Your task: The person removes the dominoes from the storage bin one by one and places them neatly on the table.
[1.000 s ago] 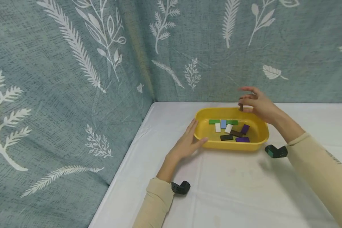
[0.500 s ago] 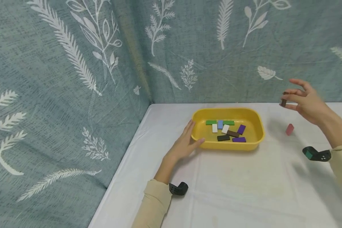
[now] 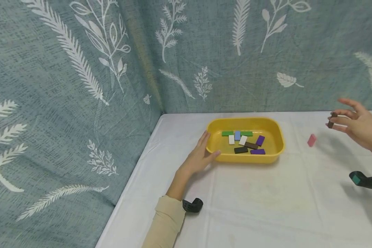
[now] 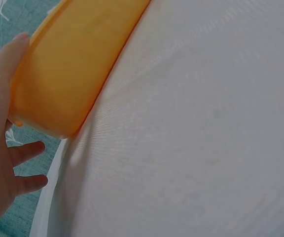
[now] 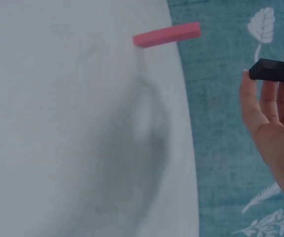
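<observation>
My left hand (image 3: 197,159) rests against the left end of a yellow plastic tub (image 3: 245,158), thumb at its front rim and fingers along its side. In the left wrist view two fingers (image 4: 28,154) stick out straight, off the tub. Inside lie several small rectangular blocks: green, light blue, white, purple, black and a brown block (image 3: 251,145). Out to the right, my right hand (image 3: 361,127) pinches a dark brown block (image 3: 332,120) between thumb and fingertips, raised over the table. A pink block (image 3: 311,140) stands on end on the cloth, left of that hand.
A white cloth (image 3: 251,203) covers the table. Blue-green curtains (image 3: 223,51) with white leaf prints hang behind it and along its left edge. Black wrist cameras sit on the left wrist (image 3: 193,205) and the right wrist (image 3: 365,180).
My right hand has carried the dark brown block from above the tub out to the right, past the pink block, and lowered it a little. The left hand has stayed at the tub.
</observation>
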A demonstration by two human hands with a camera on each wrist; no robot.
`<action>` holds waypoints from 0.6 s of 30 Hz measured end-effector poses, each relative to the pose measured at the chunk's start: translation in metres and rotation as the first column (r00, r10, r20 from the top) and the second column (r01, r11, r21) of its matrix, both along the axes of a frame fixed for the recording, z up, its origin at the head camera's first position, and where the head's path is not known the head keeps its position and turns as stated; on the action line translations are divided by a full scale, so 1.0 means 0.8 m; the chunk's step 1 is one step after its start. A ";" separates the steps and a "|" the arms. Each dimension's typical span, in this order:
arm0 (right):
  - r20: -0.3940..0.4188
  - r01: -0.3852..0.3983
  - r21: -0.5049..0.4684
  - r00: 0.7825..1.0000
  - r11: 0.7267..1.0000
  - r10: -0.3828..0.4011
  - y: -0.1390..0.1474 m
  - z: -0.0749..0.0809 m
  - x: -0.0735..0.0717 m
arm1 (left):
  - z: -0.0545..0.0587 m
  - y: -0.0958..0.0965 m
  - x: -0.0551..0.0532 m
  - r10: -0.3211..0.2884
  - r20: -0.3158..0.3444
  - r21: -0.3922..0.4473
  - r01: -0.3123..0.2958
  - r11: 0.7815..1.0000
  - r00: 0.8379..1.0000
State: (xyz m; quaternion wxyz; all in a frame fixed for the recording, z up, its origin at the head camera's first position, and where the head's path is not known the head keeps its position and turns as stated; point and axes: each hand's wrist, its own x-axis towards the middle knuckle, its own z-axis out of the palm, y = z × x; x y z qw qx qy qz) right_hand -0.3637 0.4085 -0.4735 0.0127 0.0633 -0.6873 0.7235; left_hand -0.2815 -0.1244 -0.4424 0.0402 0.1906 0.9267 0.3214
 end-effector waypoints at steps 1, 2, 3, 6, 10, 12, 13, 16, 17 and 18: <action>-0.002 -0.001 0.030 1.000 1.000 0.001 -0.004 0.003 0.008 | 0.000 0.000 0.000 0.000 -0.002 0.000 0.000 1.000 1.000; -0.003 -0.008 0.046 1.000 0.999 0.008 -0.009 0.007 0.016 | 0.000 -0.001 0.000 0.001 -0.003 -0.002 -0.001 1.000 1.000; 0.002 -0.023 0.046 1.000 0.999 0.023 -0.016 0.011 0.024 | 0.000 -0.001 0.000 0.002 -0.003 0.000 -0.002 1.000 1.000; 0.009 -0.062 -0.002 0.998 0.998 0.063 -0.037 0.026 0.049 | -0.001 0.000 -0.001 0.000 -0.005 -0.001 0.000 1.000 1.000; 0.029 -0.068 0.139 0.998 0.988 0.064 -0.059 0.038 0.071 | -0.001 0.000 0.000 0.003 -0.007 0.007 -0.003 1.000 1.000; 0.043 -0.060 0.274 0.998 0.960 0.050 -0.065 0.038 0.075 | -0.001 0.000 0.001 0.008 -0.005 0.009 -0.008 1.000 1.000; 0.049 -0.064 0.328 0.997 0.942 0.051 -0.067 0.037 0.075 | -0.001 0.000 0.001 0.009 -0.004 0.010 -0.009 1.000 1.000; 0.053 -0.084 0.390 0.996 0.917 0.069 -0.067 0.031 0.075 | -0.001 0.000 0.002 0.011 -0.001 0.009 -0.011 1.000 1.000; 0.048 -0.090 0.388 0.996 0.917 0.077 -0.067 0.030 0.074 | 0.000 0.000 0.002 0.011 -0.002 0.010 -0.011 1.000 1.000; 0.042 -0.098 0.377 0.995 0.921 0.089 -0.067 0.028 0.074 | 0.000 0.000 0.001 0.010 -0.004 0.011 -0.010 1.000 1.000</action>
